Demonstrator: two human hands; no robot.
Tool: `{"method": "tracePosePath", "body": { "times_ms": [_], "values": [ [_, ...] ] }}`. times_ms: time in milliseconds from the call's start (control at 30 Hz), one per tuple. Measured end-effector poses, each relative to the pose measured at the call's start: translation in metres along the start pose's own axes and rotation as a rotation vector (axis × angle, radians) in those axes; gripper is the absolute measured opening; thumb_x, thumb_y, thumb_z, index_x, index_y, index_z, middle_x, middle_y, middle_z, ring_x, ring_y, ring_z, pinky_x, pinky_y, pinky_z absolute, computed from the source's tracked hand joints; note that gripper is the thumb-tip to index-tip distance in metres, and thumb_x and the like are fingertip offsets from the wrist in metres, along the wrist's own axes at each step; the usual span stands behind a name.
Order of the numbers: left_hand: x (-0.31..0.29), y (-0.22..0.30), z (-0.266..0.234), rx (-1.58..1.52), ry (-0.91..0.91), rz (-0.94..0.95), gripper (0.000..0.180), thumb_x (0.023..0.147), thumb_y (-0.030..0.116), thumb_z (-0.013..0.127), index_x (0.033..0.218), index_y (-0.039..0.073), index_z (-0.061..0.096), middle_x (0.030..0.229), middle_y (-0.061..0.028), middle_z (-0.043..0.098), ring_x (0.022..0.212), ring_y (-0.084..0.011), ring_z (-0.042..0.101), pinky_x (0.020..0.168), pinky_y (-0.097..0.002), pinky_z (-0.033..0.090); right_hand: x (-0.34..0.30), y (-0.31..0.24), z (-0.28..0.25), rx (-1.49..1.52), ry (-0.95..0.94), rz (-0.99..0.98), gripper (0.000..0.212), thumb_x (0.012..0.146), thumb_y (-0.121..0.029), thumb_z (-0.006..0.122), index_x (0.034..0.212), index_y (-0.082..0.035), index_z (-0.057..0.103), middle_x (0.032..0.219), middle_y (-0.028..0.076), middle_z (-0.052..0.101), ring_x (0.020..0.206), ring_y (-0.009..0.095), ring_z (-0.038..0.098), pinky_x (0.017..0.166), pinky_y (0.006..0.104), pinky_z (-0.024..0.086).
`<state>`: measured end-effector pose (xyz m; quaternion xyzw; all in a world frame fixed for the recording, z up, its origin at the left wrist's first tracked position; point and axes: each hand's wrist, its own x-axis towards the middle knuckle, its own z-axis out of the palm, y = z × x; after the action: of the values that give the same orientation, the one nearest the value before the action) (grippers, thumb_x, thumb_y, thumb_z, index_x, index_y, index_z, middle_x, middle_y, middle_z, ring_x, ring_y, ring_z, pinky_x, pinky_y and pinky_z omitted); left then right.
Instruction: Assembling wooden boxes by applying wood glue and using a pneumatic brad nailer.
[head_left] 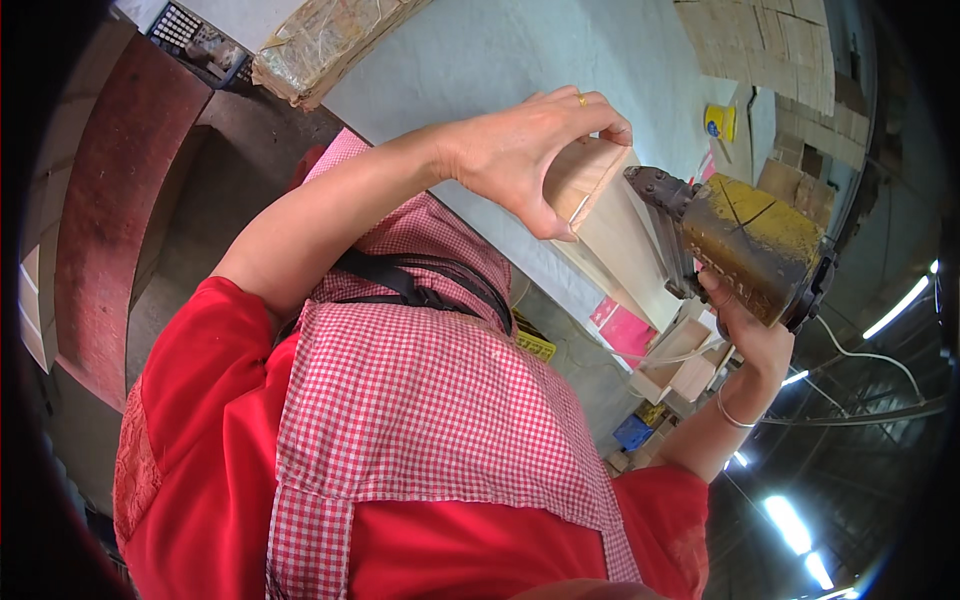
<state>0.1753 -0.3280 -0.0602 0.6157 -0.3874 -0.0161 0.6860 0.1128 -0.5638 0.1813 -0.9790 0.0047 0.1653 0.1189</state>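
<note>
My left hand (530,150) grips the end of a long, narrow, pale wooden box (625,255), thumb on the near side and fingers over the far side. The box lies at a slant on a light blue-grey tabletop (470,70). From the right, my right hand (750,335) is wrapped round the handle of a worn yellow nail gun (755,240), partly hidden behind the tool's body. The gun's dark nose is beside the box's end, close to the fingers of my left hand; whether it touches the wood, I cannot tell.
Stacked wooden panels (770,50) stand at the far right, near a yellow roll (720,122). Small wooden boxes (680,365) and a pink sheet (625,325) lie beyond the long box. A wrapped block (330,45) sits far left. A pale hose (870,355) trails at right.
</note>
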Motion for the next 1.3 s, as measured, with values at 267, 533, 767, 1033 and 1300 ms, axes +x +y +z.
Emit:
{"method": "tracePosePath", "body": {
  "times_ms": [267, 533, 767, 1033, 1300],
  "values": [
    [0.001, -0.001, -0.002, -0.014, -0.011, 0.001, 0.083, 0.052, 0.03, 0.082, 0.125, 0.006, 0.048, 0.123, -0.0113, 0.053, 0.111, -0.0294, 0.049, 0.1, -0.0414, 0.042, 0.007, -0.006, 0.002, 0.08, 0.043, 0.148, 0.048, 0.072, -0.007, 0.087, 0.113, 0.003, 0.062, 0.108, 0.011, 0.069, 0.095, 0.02, 0.067, 0.083, 0.0331, 0.056],
    [0.002, -0.002, -0.003, -0.058, -0.025, -0.027, 0.085, 0.051, 0.031, 0.084, 0.124, 0.007, 0.049, 0.121, -0.0093, 0.054, 0.106, -0.028, 0.05, 0.097, -0.0411, 0.043, 0.012, -0.002, 0.002, 0.197, 0.059, 0.156, 0.048, 0.074, -0.003, 0.085, 0.115, 0.004, 0.061, 0.11, 0.011, 0.068, 0.096, 0.02, 0.067, 0.085, 0.0327, 0.056],
    [0.003, -0.003, -0.003, -0.083, -0.034, -0.041, 0.085, 0.05, 0.029, 0.086, 0.124, 0.007, 0.05, 0.12, -0.0089, 0.054, 0.104, -0.0274, 0.051, 0.096, -0.0411, 0.043, 0.017, -0.01, 0.001, 0.145, 0.063, 0.182, 0.045, 0.074, -0.002, 0.085, 0.113, 0.003, 0.062, 0.108, 0.011, 0.069, 0.095, 0.019, 0.067, 0.084, 0.0321, 0.056],
    [-0.003, -0.003, -0.004, -0.041, -0.014, -0.027, 0.088, 0.052, 0.031, 0.086, 0.128, 0.007, 0.049, 0.124, -0.0095, 0.054, 0.108, -0.0275, 0.05, 0.1, -0.0421, 0.042, 0.029, -0.017, -0.002, 0.086, -0.026, -0.037, 0.027, 0.083, -0.019, 0.081, 0.1, -0.002, 0.068, 0.066, -0.003, 0.057, 0.052, 0.004, 0.044, 0.045, 0.0239, 0.032],
    [-0.027, 0.0, 0.02, 0.198, 0.138, 0.0, 0.102, 0.056, 0.035, 0.088, 0.142, 0.007, 0.041, 0.137, -0.0126, 0.05, 0.126, -0.0311, 0.046, 0.109, -0.0461, 0.036, 0.014, -0.013, 0.004, 0.099, 0.135, -0.043, 0.025, 0.082, -0.017, 0.081, 0.097, 0.0, 0.068, 0.062, -0.005, 0.054, 0.05, 0.004, 0.044, 0.044, 0.0244, 0.031]
  ]
}}
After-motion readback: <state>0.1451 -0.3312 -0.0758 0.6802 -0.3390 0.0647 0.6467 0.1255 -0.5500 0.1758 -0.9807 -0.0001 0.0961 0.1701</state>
